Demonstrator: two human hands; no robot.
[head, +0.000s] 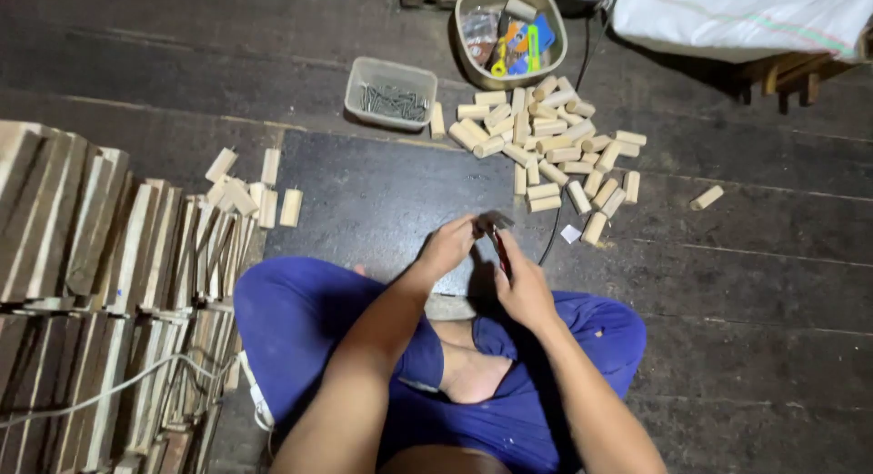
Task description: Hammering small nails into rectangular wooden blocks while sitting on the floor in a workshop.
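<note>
Head view: a person sits cross-legged in blue trousers (300,329) on a dark plank floor (755,283). Left hand (447,245) and right hand (520,288) meet just above the knees. Left fingers (466,227) are pinched narrow on a small grey metal piece (496,220); its exact form is too small to tell. Right fingers (506,249) are wrapped closed around a slim dark tool with red handle (500,254), its tip touching the metal piece. Beyond the fingertips, well apart, lies a loose heap of short pale wooden dowel pegs (550,147); one stray peg (706,198) lies far to the right of the fingers. Further beyond stand a clear rectangular plastic tray of grey nails (393,92) and an oval tub of mixed coloured items (509,33). Left of the left fingers are a smaller scatter of pale wooden blocks (250,190) and stacked wooden slats (100,283). A dark cable (553,233) runs just beside the right fingers. Risk, as a judgement: the pinch on the metal piece is small, so pressure from the tool could slip it loose onto the dark floor, or drive the tip toward the left fingertips. The cable near the right wrist could snag.
</note>
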